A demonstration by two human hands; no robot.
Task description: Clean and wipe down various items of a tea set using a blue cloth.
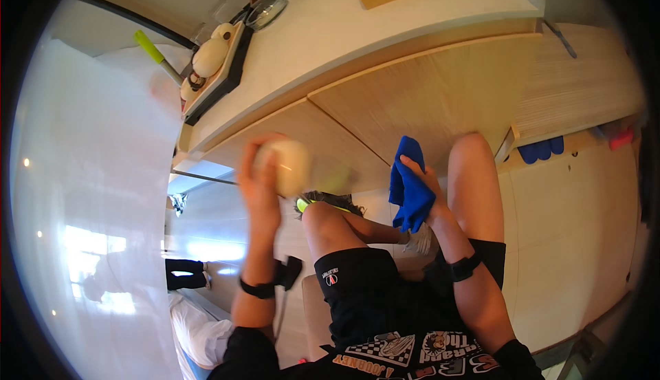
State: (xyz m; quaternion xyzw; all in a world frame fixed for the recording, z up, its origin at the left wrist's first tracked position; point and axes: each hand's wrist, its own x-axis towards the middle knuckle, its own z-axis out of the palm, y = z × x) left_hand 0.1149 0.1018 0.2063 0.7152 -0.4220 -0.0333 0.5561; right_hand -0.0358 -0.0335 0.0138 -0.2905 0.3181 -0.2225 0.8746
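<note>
My left hand [263,173] is raised in front of the cabinet with its fingers around a cream-coloured rounded object [290,167], blurred by motion, so its kind is unclear. A faint greenish blur lies just to the right of it. A folded blue cloth [410,186] is gripped in my right hand [425,179], thumb on top, to the left of my raised knee. The two hands are well apart.
Ahead runs a white countertop [330,34] above wooden cabinet doors [412,96]. On it stand a tray with white figurines [211,57], a clear glass dish [267,9] and a wooden tray [371,1]. A dust mop [330,200] lies on the floor. Another person's dark-clad legs [185,273] show at left.
</note>
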